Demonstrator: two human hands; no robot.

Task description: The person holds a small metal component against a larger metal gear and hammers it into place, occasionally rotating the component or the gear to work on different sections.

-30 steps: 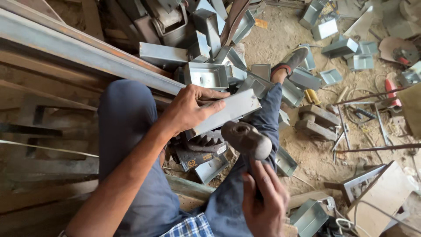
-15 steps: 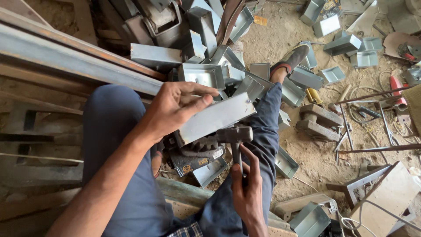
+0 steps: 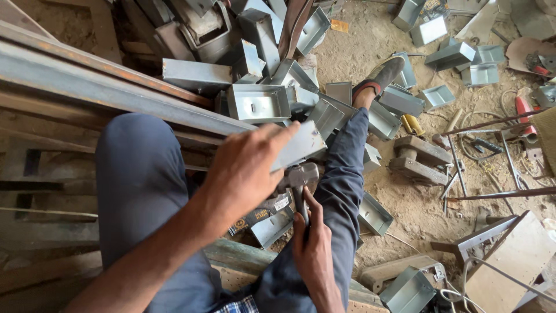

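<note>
My left hand [image 3: 246, 174] grips a bent grey sheet-metal piece [image 3: 301, 145] and holds it over my lap. My right hand [image 3: 313, 243] is closed around the handle of a hammer [image 3: 298, 179]. The hammer head sits just under the metal piece, touching or nearly touching its lower edge. I am seated, with both legs in dark blue trousers stretched out. My right foot wears a sandal [image 3: 379, 75] among the metal boxes.
A heap of grey sheet-metal boxes [image 3: 258, 101] lies ahead of my knees. A long steel beam [image 3: 87, 81] runs across the left. More boxes, rods, wooden blocks [image 3: 417, 153] and cables lie scattered on the sandy floor at right.
The hammer has swung down from a raised position and now meets the metal piece. My left hand has shifted further over the piece, covering more of it.
</note>
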